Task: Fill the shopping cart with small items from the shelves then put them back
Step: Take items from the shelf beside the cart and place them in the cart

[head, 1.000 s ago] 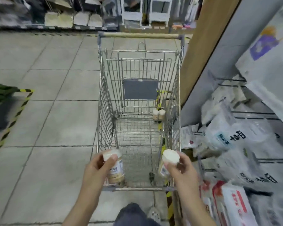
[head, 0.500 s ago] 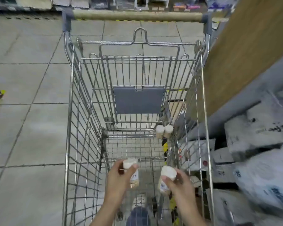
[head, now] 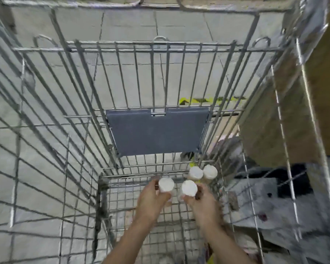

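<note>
I look straight down into a wire shopping cart (head: 46, 115). My left hand (head: 151, 201) grips a small white-capped jar (head: 166, 184), held upright low over the cart's mesh floor. My right hand (head: 204, 204) grips a second white-capped jar (head: 189, 188) beside it. Two more white-capped jars (head: 196, 172) (head: 210, 172) stand together in the far right corner of the cart floor, just beyond my right hand. The jars' bodies are mostly hidden under their caps and my fingers.
A grey flap (head: 156, 130) hangs on the cart's far wall. Pale floor tiles (head: 179, 21) show through the wires. A brown shelf end panel (head: 312, 92) and white and dark packaged goods (head: 265, 197) lie to the right, outside the cart.
Both hands have gone deeper into the cart and forward with their jars, close to the two jars in the corner. The camera has dropped nearer to the cart.
</note>
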A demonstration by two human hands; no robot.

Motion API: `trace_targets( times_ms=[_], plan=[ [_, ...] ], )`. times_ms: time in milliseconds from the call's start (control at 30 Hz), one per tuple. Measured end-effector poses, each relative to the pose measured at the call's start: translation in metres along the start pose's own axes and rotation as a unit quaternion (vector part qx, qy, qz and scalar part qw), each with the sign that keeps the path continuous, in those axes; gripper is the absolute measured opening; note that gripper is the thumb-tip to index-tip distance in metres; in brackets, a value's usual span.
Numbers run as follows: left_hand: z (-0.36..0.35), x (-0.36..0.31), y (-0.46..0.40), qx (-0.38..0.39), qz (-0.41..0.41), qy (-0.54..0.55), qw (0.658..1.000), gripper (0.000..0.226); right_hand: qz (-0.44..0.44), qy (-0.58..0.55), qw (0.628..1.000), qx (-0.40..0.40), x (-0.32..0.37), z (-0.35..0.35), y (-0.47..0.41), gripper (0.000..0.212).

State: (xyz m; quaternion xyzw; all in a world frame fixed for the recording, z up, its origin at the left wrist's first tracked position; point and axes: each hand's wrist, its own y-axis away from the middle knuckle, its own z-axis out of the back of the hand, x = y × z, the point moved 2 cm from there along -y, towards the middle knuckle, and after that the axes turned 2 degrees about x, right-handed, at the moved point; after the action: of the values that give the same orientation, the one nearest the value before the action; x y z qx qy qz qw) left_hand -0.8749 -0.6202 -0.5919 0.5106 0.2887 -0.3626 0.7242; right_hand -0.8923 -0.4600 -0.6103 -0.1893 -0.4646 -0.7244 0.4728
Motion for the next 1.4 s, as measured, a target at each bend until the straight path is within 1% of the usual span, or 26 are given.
trace_targets(
  times_ms=[67,133,200,267,367,467,567,633,767,867,967,1033,1133,1267,1300,1400],
  plan=[
    [-0.003,0.003,-0.015,-0.011,-0.019,-0.017,1.000,0.043,0.017,0.020,1.000,-0.005,0.001,-0.006,-0.011,0.044],
    [-0.005,0.007,-0.026,-0.021,-0.029,-0.031,0.999,0.041,0.033,0.043,0.998,-0.027,0.005,-0.012,-0.018,0.046],
    [-0.009,0.013,-0.035,-0.031,-0.025,-0.039,0.998,0.043,0.050,0.064,0.995,-0.058,0.011,-0.017,-0.022,0.047],
    [-0.013,0.019,-0.042,-0.029,-0.021,-0.054,0.998,0.049,0.052,0.081,0.993,-0.075,0.016,-0.022,-0.024,0.046],
    [-0.020,0.021,-0.048,-0.023,-0.024,-0.036,0.999,0.054,0.059,0.108,0.988,-0.099,0.023,-0.028,-0.024,0.047],
    [-0.025,0.021,-0.051,-0.040,-0.019,-0.033,0.998,0.049,0.055,0.120,0.984,-0.118,0.026,-0.033,-0.024,0.045],
    [-0.027,0.023,-0.053,-0.058,-0.007,-0.045,0.997,0.042,0.056,0.095,0.985,-0.134,0.026,-0.036,-0.026,0.039],
    [-0.028,0.023,-0.054,-0.063,0.004,-0.047,0.997,0.042,0.050,0.066,0.988,-0.129,0.026,-0.036,-0.028,0.041],
    [-0.028,0.026,-0.054,-0.067,0.019,-0.024,0.997,0.043,0.071,0.022,0.992,-0.103,0.021,-0.034,-0.021,0.037],
    [-0.025,0.023,-0.049,-0.055,0.020,0.009,0.998,0.045,0.037,0.050,0.995,-0.075,0.012,-0.026,-0.014,0.038],
    [-0.015,0.016,-0.026,-0.059,0.035,0.010,0.998,0.029,0.005,0.087,0.996,-0.020,0.006,-0.009,0.003,0.038],
    [-0.010,0.018,-0.001,-0.055,0.068,-0.025,0.996,0.024,0.008,0.140,0.990,0.031,0.002,0.006,0.022,0.034],
    [-0.001,0.017,0.050,-0.016,0.088,-0.048,0.995,0.024,0.025,0.182,0.978,0.100,-0.003,0.024,0.058,0.032],
    [0.009,0.005,0.130,0.042,0.076,-0.128,0.988,0.021,0.034,0.220,0.963,0.152,-0.003,0.052,0.120,0.022],
    [0.012,-0.002,0.152,0.051,0.067,-0.147,0.986,0.019,0.043,0.218,0.961,0.164,-0.001,0.061,0.138,0.020],
    [0.021,-0.028,0.222,0.084,0.020,-0.206,0.975,0.023,0.066,0.179,0.963,0.189,0.014,0.094,0.200,0.020]
  ],
)
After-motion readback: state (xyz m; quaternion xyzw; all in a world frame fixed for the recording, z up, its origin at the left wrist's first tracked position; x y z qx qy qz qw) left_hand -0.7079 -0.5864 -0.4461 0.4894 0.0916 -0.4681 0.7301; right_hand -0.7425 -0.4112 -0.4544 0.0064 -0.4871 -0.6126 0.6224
